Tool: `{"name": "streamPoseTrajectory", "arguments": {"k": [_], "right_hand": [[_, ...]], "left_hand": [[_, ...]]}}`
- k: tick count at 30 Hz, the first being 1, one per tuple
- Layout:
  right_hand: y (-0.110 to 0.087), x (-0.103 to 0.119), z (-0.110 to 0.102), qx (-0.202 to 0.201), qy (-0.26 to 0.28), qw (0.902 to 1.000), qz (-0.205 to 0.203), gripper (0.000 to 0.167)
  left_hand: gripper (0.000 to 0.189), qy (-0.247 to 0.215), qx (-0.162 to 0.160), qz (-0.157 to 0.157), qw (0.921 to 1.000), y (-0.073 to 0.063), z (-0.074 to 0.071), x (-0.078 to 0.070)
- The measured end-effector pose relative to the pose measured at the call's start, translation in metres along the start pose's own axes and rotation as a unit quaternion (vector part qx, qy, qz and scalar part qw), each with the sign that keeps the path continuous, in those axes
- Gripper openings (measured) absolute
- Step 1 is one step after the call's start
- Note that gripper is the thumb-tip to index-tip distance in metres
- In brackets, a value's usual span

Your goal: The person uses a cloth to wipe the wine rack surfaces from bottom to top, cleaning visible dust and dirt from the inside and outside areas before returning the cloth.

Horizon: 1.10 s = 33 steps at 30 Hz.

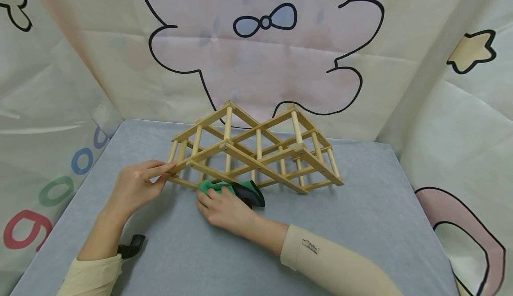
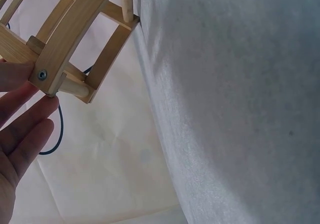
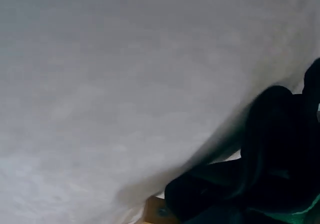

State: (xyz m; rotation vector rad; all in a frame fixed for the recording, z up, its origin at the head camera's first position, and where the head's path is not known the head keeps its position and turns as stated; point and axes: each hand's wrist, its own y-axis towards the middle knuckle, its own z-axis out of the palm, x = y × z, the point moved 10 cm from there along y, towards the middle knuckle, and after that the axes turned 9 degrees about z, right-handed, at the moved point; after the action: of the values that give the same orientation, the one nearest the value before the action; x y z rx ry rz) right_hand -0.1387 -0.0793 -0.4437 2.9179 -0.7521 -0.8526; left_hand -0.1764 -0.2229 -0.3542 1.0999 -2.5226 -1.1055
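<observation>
A light wooden lattice rack of crossed slats and round dowels stands opened out on the table. At its left end my left hand pinches a front corner between thumb and fingertips. In the left wrist view, these fingers meet the slat's end beside a metal rivet. My right hand grips a bunched green and black cloth close against the rack's lower front slats. Dark rounded, glove-like folds of the cloth fill a corner of the right wrist view.
Grey-blue fabric covers the table. A printed curtain hangs behind the rack, and more printed cloth stands at both sides. A black wrist-camera mount sticks out beside the left wrist.
</observation>
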Motion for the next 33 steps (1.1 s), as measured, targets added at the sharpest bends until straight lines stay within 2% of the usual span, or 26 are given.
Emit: {"name": "streamPoseTrajectory", "arguments": {"k": [12,18,27,33], "right_hand": [[0.028,0.011,-0.023,-0.043,0.016,0.9989,-0.007,0.038],[0.036,0.005,-0.035,-0.056,0.030,0.9979,0.011,0.041],[0.035,-0.012,-0.062,-0.129,0.060,0.9875,0.068,0.037],[0.027,-0.026,-0.074,-0.153,0.099,0.9784,0.098,0.033]], "left_hand": [[0.044,-0.003,0.003,-0.008,1.0000,0.000,-0.001,0.001],[0.046,-0.008,0.004,-0.009,0.9999,0.000,0.000,0.001],[0.047,-0.013,0.005,-0.008,0.9999,0.000,0.000,0.000],[0.047,-0.012,0.005,-0.006,0.9999,0.000,0.000,0.000]]}}
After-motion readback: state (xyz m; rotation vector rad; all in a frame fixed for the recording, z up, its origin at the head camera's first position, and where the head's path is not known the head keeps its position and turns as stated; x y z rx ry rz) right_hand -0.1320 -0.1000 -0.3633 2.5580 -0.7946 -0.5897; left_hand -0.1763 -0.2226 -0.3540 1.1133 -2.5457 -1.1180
